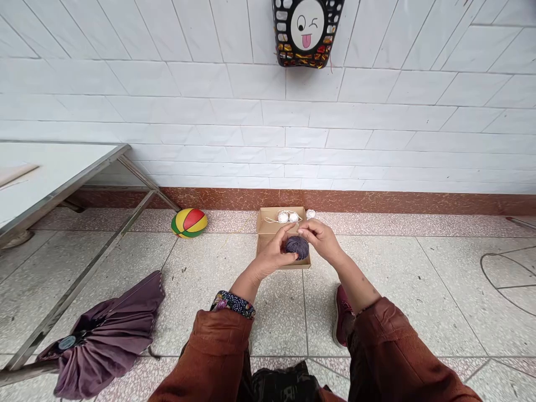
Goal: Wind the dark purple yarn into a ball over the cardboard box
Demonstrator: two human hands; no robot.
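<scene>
My left hand (274, 252) is wrapped around the side of a dark purple-grey ball of yarn (297, 247). At the ball's upper right, my right hand (320, 237) has thumb and forefinger pinched together, apparently on a strand of yarn too fine to make out clearly. Below both hands is an open cardboard box (264, 226) on the floor. Two white yarn balls (283, 216) with loose ends lie in its far part. Another white ball (310, 214) sits just beyond the box's right edge.
A metal-framed table (62, 178) stands at left. Beside its leg lies a striped ball (189, 223), with a purple folded umbrella (113, 335) nearer. A black basket (307, 33) hangs on the tiled wall. A wire loop (488, 273) lies at far right.
</scene>
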